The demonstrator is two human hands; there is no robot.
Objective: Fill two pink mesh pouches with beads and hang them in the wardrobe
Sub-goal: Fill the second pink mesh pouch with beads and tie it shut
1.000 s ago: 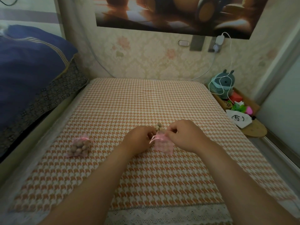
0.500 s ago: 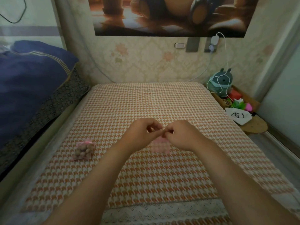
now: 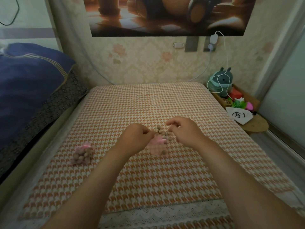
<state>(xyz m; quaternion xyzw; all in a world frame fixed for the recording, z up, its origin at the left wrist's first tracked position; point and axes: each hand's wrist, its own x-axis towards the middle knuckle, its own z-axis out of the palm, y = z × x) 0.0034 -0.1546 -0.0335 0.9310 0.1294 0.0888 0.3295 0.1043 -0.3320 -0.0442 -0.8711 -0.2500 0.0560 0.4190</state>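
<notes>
A flat pink mesh pouch (image 3: pixel 156 146) lies on the houndstooth-covered bed (image 3: pixel 148 176), with one bead showing near its bottom. My left hand (image 3: pixel 137 138) pinches the pouch's mouth by its left rim. A small heap of loose brown beads (image 3: pixel 160 130) sits just beyond the pouch. My right hand (image 3: pixel 183 131) is at the right of the heap, its curled fingertips closing on beads there. A second pink pouch (image 3: pixel 82 153), full of beads and drawn closed, lies apart to the left.
A dark blue quilt (image 3: pixel 29 83) is piled along the left edge. At the back right, a wooden side shelf (image 3: pixel 254 124) holds a plush toy (image 3: pixel 222 81), a charging cable and small items. A sliding door (image 3: pixel 287 100) stands on the right.
My two hands were pinched together at the pouch's mouth. Now they have parted: the right hand has gone right to the beads and the left keeps hold of the pouch.
</notes>
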